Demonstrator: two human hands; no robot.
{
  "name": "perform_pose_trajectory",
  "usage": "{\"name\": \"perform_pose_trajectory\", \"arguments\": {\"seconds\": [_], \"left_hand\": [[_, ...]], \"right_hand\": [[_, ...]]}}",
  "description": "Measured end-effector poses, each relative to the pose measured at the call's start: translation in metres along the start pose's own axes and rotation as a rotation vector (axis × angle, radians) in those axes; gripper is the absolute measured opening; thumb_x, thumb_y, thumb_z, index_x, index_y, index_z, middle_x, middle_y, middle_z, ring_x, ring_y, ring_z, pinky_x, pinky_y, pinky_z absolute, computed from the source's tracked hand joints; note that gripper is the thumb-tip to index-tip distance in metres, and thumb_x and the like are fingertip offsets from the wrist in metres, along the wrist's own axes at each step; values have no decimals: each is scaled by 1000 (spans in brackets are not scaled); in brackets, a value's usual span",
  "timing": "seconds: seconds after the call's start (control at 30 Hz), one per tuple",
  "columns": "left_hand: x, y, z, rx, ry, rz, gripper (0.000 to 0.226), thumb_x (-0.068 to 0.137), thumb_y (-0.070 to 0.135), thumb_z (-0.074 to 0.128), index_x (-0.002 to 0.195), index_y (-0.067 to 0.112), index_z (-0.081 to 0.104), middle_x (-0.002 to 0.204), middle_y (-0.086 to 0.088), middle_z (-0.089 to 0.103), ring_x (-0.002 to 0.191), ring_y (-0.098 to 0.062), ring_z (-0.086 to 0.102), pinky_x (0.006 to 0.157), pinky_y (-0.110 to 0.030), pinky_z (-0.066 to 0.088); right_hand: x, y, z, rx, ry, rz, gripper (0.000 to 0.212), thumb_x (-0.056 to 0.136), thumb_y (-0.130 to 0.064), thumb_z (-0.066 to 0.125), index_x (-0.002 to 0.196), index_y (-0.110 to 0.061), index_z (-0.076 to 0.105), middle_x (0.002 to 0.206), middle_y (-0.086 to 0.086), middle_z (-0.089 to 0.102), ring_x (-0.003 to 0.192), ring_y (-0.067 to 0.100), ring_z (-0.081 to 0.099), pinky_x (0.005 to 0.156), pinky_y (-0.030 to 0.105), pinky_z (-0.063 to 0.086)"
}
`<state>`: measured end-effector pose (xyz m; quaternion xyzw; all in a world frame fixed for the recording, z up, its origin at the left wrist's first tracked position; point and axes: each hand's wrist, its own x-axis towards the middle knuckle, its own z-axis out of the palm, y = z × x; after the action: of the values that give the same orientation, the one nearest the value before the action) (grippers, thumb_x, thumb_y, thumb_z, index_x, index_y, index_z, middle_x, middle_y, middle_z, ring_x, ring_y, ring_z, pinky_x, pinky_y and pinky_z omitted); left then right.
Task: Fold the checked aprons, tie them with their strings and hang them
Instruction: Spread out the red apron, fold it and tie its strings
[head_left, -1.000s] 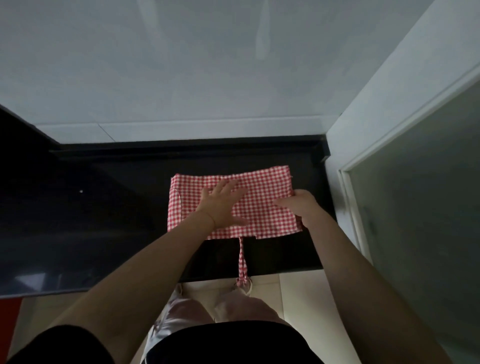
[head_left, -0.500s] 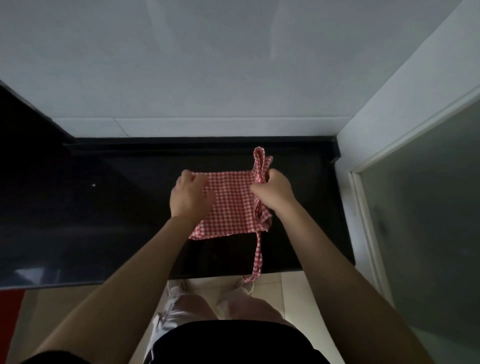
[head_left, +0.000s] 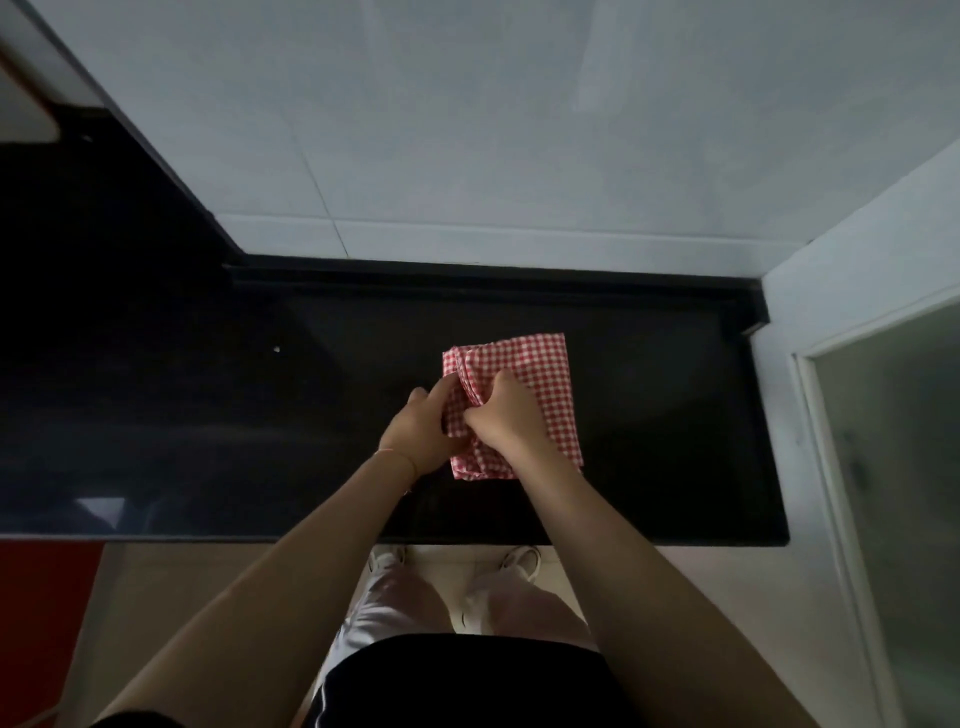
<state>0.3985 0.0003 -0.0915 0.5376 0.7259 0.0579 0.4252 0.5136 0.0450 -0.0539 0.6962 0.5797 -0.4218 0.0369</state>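
A person stood at a black counter, both arms reaching forward. The left hand and right hand met at the left edge of a folded red-checked apron, fingers curled and pinching its gathered layers, apparently to keep the fold stacked and square. The apron lay flat mid-counter, no strings in sight. Beyond rose a pale tiled wall. No labels or writing were legible.

Bare forearms, a thin bracelet on the left wrist, a black top, pale shorts with a side stripe, white shoes.
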Motion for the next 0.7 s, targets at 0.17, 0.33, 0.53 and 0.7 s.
{"name": "perform_pose_trajectory", "arguments": {"seconds": [0.17,0.33,0.53,0.7], "left_hand": [[8,0,0,5,-49,78,56,86,21,65,136,23,41,118,-12,54,102,-31,62,91,-39,52],[4,-16,-26,-348,103,-18,50,87,3,58,134,20,51,110,-4,61,101,-24,64,83,-31,54],[-4,32,-4,-40,219,529,29,97,12,47,120,10,64,145,-7,48,138,-21,38,118,-39,29],[9,47,10,-35,112,396,35,104,18,38,131,6,56,150,-7,41,143,-17,28,121,-32,13]], "right_hand": [[0,-5,13,12,27,-47,49,93,-26,63,135,-14,41,113,6,61,97,19,63,87,35,55],[3,2,9,189,-185,24,40,96,-29,57,132,-18,45,114,2,60,95,14,60,84,34,50],[-6,13,-10,133,-327,-77,33,104,-13,42,136,-7,47,129,14,56,116,29,57,94,32,44],[-3,42,-28,262,-502,-25,39,94,-16,59,132,-18,53,124,5,62,114,21,60,105,41,47]]}}
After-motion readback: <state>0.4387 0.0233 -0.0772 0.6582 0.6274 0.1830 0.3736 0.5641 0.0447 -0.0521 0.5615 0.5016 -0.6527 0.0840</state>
